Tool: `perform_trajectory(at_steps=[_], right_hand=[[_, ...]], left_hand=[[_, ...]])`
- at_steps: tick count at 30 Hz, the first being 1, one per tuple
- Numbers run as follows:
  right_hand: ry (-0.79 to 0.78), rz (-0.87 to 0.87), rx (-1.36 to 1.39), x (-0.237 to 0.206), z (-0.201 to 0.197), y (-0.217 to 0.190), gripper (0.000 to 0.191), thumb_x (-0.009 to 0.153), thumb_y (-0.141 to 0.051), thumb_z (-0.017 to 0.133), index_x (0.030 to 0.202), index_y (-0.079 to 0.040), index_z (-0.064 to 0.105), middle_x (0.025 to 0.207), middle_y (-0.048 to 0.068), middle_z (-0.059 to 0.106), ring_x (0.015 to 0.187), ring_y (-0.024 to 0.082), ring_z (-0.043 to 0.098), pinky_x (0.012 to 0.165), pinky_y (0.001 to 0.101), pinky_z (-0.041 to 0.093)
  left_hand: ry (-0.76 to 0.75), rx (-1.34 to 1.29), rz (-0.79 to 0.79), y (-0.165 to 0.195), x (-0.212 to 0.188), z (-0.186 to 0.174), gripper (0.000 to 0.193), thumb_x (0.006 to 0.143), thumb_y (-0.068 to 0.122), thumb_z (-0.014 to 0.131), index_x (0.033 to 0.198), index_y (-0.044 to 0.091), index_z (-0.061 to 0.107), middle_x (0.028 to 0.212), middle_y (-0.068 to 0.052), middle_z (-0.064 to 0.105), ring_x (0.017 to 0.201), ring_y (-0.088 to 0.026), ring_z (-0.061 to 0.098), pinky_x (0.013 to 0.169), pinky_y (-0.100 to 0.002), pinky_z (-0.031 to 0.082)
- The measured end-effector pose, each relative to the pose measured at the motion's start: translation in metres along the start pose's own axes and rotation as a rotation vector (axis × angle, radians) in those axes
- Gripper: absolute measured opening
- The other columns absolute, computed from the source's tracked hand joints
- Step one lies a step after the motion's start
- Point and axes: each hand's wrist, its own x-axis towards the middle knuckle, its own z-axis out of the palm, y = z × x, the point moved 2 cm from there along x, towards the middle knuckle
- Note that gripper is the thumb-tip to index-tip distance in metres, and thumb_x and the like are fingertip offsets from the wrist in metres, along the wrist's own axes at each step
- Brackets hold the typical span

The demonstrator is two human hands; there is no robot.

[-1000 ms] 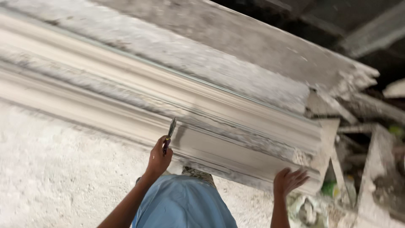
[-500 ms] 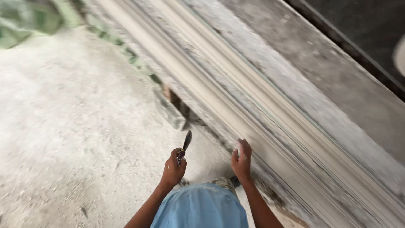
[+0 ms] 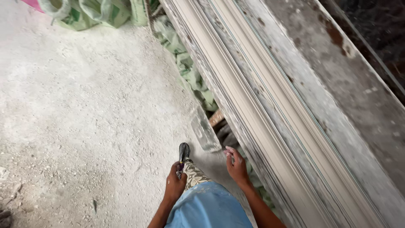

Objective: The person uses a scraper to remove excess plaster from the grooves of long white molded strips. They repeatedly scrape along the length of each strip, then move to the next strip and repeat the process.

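A long pale plaster moulding [image 3: 270, 105] runs from the top middle to the bottom right on a dusty bench. My left hand [image 3: 174, 185] is closed around a small dark-handled tool [image 3: 181, 168], whose blade I cannot make out against my leg. My right hand [image 3: 237, 167] hangs free beside the near edge of the bench, fingers loosely apart and smeared with white plaster, holding nothing. My black shoe [image 3: 184, 151] and patterned trouser leg [image 3: 194, 174] step out between the two hands on the white floor.
Green sacks [image 3: 192, 74] lie crumpled under the bench edge, and more sacks [image 3: 93, 12] are piled at the top left. A grey slab [image 3: 204, 131] leans by the bench foot. A stained grey board [image 3: 337, 84] flanks the moulding on the right. Gritty plaster dust covers the floor [image 3: 84, 118].
The view has swung down and along the bench. My right hand has come off the moulding's edge and hangs beside it. The left hand has dropped lower with the tool.
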Motion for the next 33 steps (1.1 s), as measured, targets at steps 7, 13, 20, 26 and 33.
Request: perform_trajectory(at_steps=[7,13,20,26,33], right_hand=[[-0.131,-0.03,0.069,0.159,0.071,-0.013,0.026,0.101,-0.011,0.058,0.125,-0.003,0.066,0.099,0.012,0.079,0.089,0.022,0.078,0.076,0.0326,0.063],[-0.306,-0.051,0.126,0.289,0.086,-0.051,0.026,0.103,-0.015,0.058,0.124,-0.002,0.066,0.098,0.012,0.078,0.076,0.015,0.076,0.064,0.0292,0.061],[-0.158,0.178,-0.114,0.348,0.114,-0.032,0.027,0.103,-0.026,0.069,0.095,-0.001,0.073,0.059,0.012,0.061,0.051,0.015,0.054,0.05,0.0305,0.042],[-0.001,0.377,-0.047,0.386,0.131,-0.038,0.026,0.101,-0.024,0.059,0.1,-0.003,0.073,0.059,0.005,0.062,0.05,0.009,0.058,0.05,0.0285,0.046],[0.182,0.396,0.04,0.475,0.16,-0.08,0.028,0.103,-0.023,0.057,0.115,-0.001,0.07,0.073,0.005,0.069,0.066,0.011,0.062,0.062,0.0272,0.051]], left_hand=[[0.082,0.093,0.011,0.042,0.141,-0.052,0.05,0.089,0.013,0.062,0.138,0.008,0.052,0.117,-0.023,0.072,0.095,-0.038,0.074,0.082,-0.045,0.059],[0.093,0.089,-0.077,0.104,0.259,-0.088,0.049,0.094,0.015,0.06,0.142,0.01,0.052,0.094,-0.022,0.075,0.07,-0.031,0.071,0.065,-0.045,0.056],[-0.153,-0.006,-0.079,0.128,0.37,-0.067,0.051,0.093,0.012,0.057,0.142,0.008,0.046,0.098,-0.016,0.073,0.06,-0.024,0.069,0.052,-0.04,0.057],[-0.302,0.037,0.234,0.171,0.465,-0.077,0.048,0.091,0.012,0.063,0.137,0.002,0.054,0.096,-0.021,0.076,0.074,-0.026,0.071,0.066,-0.041,0.056],[-0.657,0.277,-0.102,0.263,0.607,-0.116,0.058,0.095,0.016,0.052,0.152,0.015,0.043,0.105,-0.021,0.071,0.087,-0.041,0.071,0.078,-0.051,0.059]])
